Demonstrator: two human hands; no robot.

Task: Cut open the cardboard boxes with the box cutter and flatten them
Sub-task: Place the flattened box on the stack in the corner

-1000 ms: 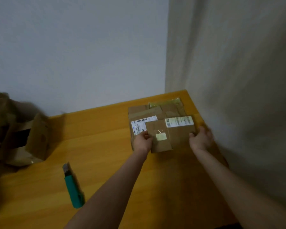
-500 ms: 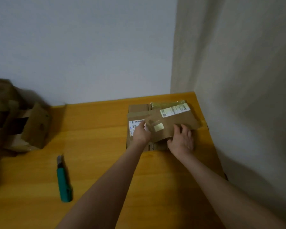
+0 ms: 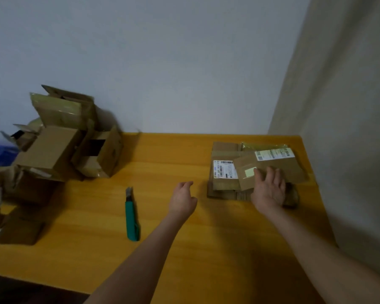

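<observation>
Left hand (image 3: 183, 199) has left the flattened stack (image 3: 223, 185) and drawn back toward the table's middle. It hangs with fingers loosely curled, holding nothing. Right hand (image 3: 269, 189) has stayed on the stack, at 2 o'clock on the table (image 3: 206, 249). Its fingers are spread flat and press the top sheet (image 3: 279, 165) without gripping it.

Box cutter (image 3: 131, 213) lies untouched on the wood at about 8 o'clock from the left hand, well apart from both hands, its blade end pointing to 12 o'clock.

Progress, as judged: several boxes are already cut and laid flat in the stack. A heap of unflattened boxes (image 3: 59, 150), flaps standing open, waits at 10 o'clock, with more cardboard at 9 o'clock, so much of the task appears to remain. The likely next step is taking up the cutter and another box.
</observation>
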